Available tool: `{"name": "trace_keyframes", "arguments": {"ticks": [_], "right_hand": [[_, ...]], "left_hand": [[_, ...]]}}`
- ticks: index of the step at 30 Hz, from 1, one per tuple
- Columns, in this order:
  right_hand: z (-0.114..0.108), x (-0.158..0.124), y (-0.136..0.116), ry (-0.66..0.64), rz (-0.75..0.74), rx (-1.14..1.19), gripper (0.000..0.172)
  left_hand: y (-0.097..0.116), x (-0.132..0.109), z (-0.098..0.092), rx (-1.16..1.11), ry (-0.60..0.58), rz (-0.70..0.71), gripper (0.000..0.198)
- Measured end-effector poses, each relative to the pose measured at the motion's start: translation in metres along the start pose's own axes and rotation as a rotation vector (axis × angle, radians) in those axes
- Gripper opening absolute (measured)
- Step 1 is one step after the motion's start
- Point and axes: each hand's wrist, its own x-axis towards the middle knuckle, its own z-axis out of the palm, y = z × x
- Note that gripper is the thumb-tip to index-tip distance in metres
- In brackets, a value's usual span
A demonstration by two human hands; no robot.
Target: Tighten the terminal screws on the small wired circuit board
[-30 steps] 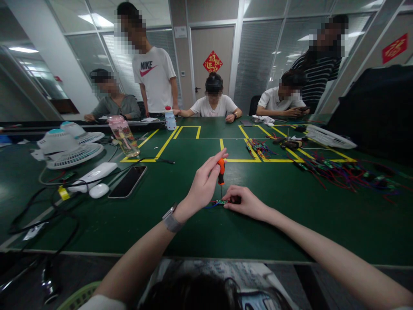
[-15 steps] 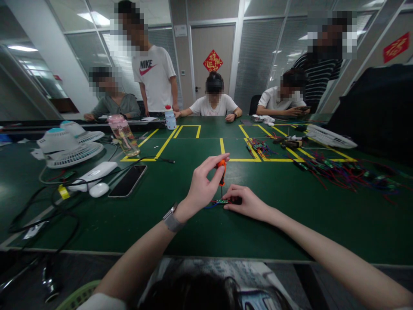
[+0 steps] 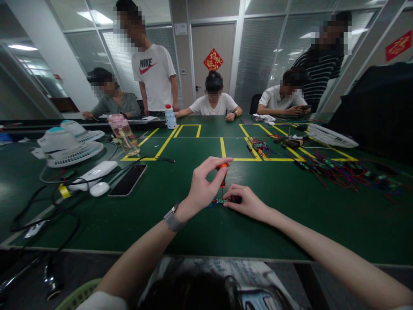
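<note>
By the left hand [image 3: 206,181], an orange-black screwdriver [image 3: 224,179] is held nearly upright, tip down; by the right hand [image 3: 244,201], a green circuit board [image 3: 220,201].

My head's view, forward and down
My fingers [image 3: 216,183] sit close, mid-frame; beyond, the counter [image 3: 171,181] recedes toward a door [image 3: 201,64].

Feed's dim on my end. Ceiling lights [image 3: 97,18] clip white up top; soft sheen on the bench [image 3: 258,245], faint shadows. Wide lens tilts the left pillar [image 3: 41,45] outward. Black bulk [image 3: 383,107] at right loses detail; small board [image 3: 221,201] reads mushy, heads [image 3: 214,81] pixelated.
</note>
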Motion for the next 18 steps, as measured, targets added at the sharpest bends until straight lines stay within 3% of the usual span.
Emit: {"name": "trace_keyframes", "arguments": {"ticks": [4,10,15,18], "right_hand": [[-0.0006,-0.0002,0.0,0.002,-0.002,0.009,0.011],[-0.0019,-0.0002,-0.0013,-0.011,-0.004,-0.001,0.012],[-0.0018,-0.0004,-0.0009,-0.005,-0.014,-0.011,0.013],[-0.0015,-0.0007,0.0001,-0.01,-0.015,-0.011,0.014]], "left_hand": [[0.0001,0.0013,0.0,0.073,0.039,0.025,0.016],[-0.0028,-0.0003,0.0005,-0.067,-0.022,-0.055,0.032],[-0.003,0.0003,0.001,0.029,0.066,0.024,0.018],[-0.0019,-0.0002,0.0008,0.012,0.019,0.003,0.022]]}}
